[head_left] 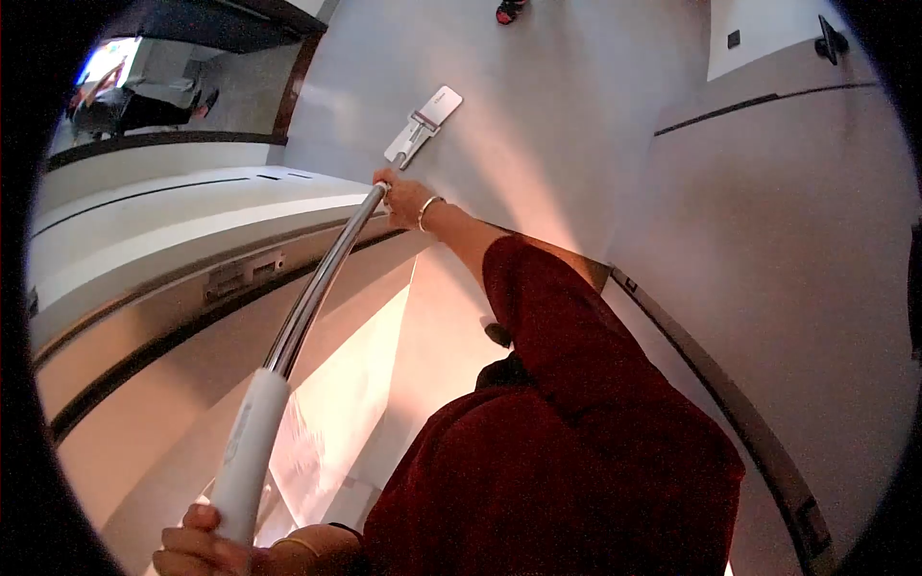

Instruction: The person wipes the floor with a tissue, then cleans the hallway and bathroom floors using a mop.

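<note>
A flat mop with a white head [444,104] lies on the grey floor ahead, its shiny metal pole [322,274] running down to a white handle [252,437] at the lower left. My left hand [204,549] is wrapped round the lower end of that handle. Farther up, my right hand [408,204], with a bracelet at the wrist, is closed round the pole near the head. The dark red sleeve of my right arm crosses the middle of the view.
A door frame edge [288,91] stands at the upper left, with a person [125,108] in dark clothing beyond. A foot [509,12] shows at the top. White panels with a metal track [245,274] run along the left. A dark handle [831,43] is at the upper right.
</note>
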The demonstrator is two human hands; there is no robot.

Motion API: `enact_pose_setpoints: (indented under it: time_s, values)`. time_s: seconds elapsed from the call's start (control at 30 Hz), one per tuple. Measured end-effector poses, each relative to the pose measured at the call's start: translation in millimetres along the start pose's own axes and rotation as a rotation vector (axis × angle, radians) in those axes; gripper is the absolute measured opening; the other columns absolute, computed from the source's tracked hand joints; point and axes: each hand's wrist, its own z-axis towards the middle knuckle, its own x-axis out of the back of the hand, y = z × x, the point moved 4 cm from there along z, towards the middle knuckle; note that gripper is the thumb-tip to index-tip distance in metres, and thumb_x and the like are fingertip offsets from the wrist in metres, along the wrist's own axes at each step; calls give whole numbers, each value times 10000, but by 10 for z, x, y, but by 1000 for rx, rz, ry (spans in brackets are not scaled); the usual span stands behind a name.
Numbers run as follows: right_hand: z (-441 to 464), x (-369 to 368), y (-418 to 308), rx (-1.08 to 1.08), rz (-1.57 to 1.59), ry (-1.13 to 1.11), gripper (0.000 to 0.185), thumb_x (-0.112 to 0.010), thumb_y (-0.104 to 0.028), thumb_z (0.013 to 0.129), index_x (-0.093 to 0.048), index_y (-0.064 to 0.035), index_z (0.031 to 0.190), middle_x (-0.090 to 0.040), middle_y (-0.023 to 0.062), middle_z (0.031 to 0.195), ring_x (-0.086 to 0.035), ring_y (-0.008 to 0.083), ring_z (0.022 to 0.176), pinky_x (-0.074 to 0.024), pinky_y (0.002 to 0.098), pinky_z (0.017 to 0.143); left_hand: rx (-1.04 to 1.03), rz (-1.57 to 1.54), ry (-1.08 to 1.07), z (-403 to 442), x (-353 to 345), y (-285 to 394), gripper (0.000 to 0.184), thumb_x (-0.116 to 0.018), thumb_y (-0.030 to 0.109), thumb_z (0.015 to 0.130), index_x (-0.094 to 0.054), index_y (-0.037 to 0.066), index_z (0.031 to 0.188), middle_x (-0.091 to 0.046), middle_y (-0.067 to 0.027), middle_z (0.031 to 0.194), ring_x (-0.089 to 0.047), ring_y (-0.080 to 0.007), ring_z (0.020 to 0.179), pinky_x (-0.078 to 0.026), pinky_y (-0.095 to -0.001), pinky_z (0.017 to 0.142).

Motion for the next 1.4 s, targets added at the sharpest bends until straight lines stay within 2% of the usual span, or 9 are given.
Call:
enact_pose_setpoints:
  time_s: [0.13,0.27,0.47,0.6,0.87,1.0,1.13,1.2,1.4]
  values:
    - [1281,252,-115,-74,52,-99,384,-581,-88,665,-439,-124,1020,-380,60,1078,-568,284,681,-487,378,649,91,-55,-95,1242,677,-1563,398,-351,402,893,-468,22,886,-418,-77,650,-458,-221,554,-479,-426,541]
    - [2293,-269,-614,-22,132,110,508,-560,-2,654,-342,-53,1109,-535,143,702,-572,339,675,-455,406,579,157,-235,-260,1904,2068,-2578,359,-357,373,898,-463,33,941,-413,-65,702,-453,-207,619,-469,-379,585]
    - [2910,-557,-932,-192,475,239,370,-556,-47,689,-424,4,1031,-456,179,975,-579,313,703,-476,389,542,271,-459,-602,2952,2992,-3170,364,-352,345,906,-426,51,1109,-427,-57,799,-445,-202,730,-437,-367,678]
    - [3258,101,-1282,-239,81,389,482,-606,-1,620,-361,-95,1024,-457,77,743,-535,251,683,-460,317,511,202,-522,-711,3691,2709,-3654,337,-371,300,907,-431,51,1126,-430,-43,703,-454,-165,633,-423,-326,626]
    - [4935,1268,-385,-351,485,280,485,-594,-41,650,-315,-83,1044,-489,126,798,-534,333,563,-459,381,494,236,-563,-556,5488,946,-5142,256,-352,282,910,-326,69,770,-391,-58,575,-397,-160,473,-400,-273,465]
    - [4454,1265,626,-153,177,411,196,-608,-63,620,-468,-11,747,-309,169,1075,-518,318,535,-489,396,528,187,-649,-563,5309,25,-4890,299,-379,277,901,-316,72,693,-381,-56,542,-383,-152,439,-391,-257,411]
    - [3419,1617,2,-18,20,429,193,-601,-64,631,-484,-3,771,-332,163,1058,-530,299,564,-495,368,545,26,-787,-433,4491,439,-3495,263,-412,261,888,-364,62,723,-357,-43,521,-370,-135,447,-383,-260,398]
    - [3123,1693,-281,-21,-46,403,198,-599,-65,638,-489,-3,791,-338,160,1060,-538,286,577,-498,350,550,-125,-771,-748,4365,803,-2974,284,-397,274,895,-463,27,1020,-347,-3,506,-381,-98,437,-391,-260,468]
    - [2415,2152,-428,1,-170,506,424,-590,-110,679,-403,-32,1051,-403,182,1030,-566,261,616,-504,324,569,-183,-716,-520,3509,914,-1685,217,-454,259,856,-432,45,825,-317,-5,513,-320,-118,451,-333,-262,500]
